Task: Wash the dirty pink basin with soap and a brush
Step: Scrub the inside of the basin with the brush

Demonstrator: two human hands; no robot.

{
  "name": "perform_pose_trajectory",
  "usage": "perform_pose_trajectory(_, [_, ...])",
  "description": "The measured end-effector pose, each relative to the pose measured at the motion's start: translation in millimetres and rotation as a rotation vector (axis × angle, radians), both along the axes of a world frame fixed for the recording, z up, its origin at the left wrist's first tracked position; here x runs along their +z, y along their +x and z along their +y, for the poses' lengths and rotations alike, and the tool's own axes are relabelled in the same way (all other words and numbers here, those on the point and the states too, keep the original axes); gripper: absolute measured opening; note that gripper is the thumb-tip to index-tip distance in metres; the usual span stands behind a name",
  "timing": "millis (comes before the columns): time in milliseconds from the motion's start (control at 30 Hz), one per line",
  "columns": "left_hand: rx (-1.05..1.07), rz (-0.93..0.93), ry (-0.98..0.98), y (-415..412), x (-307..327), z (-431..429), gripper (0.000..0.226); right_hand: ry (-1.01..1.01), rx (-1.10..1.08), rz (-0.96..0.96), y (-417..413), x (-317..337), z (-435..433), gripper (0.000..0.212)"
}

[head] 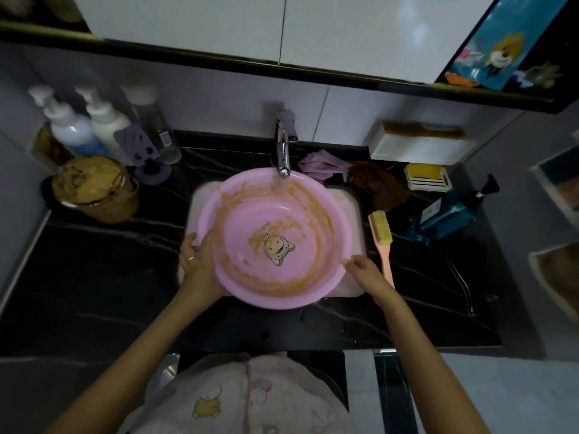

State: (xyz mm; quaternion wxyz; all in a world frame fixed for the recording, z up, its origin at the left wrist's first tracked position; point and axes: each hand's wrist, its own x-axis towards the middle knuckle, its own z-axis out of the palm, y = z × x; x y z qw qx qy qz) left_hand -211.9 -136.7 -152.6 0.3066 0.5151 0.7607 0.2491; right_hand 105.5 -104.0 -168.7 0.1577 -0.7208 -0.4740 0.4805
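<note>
The pink basin (250, 214), smeared inside with brown dirt and bearing a cartoon sticker, sits tilted over the white sink (355, 198) under the tap (283, 151). Water runs from the tap onto the basin's far inner wall. My left hand (197, 261) grips the basin's left rim, thumb inside. At the right front rim, my right hand (363, 267) pinches the edge. A pink-handled brush (380, 233) with yellow bristles lies on the counter just right of the sink. A yellow soap bar (423, 172) rests in a white dish at the back right.
On the black counter (94, 277): a dirty bucket (94, 189) and pump bottles (84, 126) at left, a purple cloth (319, 166) and brown cloth (379, 186) behind the sink, a blue pump bottle (445, 214) lying at right. A cabinet hangs overhead.
</note>
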Motion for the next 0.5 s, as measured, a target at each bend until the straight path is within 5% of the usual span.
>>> perform_pose_trajectory(100, [0.262,-0.348,-0.007,-2.6,-5.7,-2.8,0.092,-0.082,0.155,-0.183,2.3,-5.2,10.5,0.024])
perform_pose_trajectory(167, [0.296,-0.404,-0.061,-11.1,-7.8,-2.1,0.091,-0.081,0.215,-0.402,0.7,0.1,24.4,0.028])
perform_pose_trajectory(267, [0.407,-0.578,-0.104,-21.7,-3.4,10.6,0.080,0.265,0.032,-0.403,-29.1,39.7,57.7,0.047])
perform_pose_trajectory(400, [0.301,-0.560,-0.186,-26.7,4.7,24.1,0.056,0.601,0.242,-0.268,-92.7,97.9,126.8,0.061])
perform_pose_trajectory(500, [0.226,-0.514,-0.184,-25.4,11.9,26.2,0.080,0.611,0.347,-0.431,-133.0,116.0,173.9,0.058])
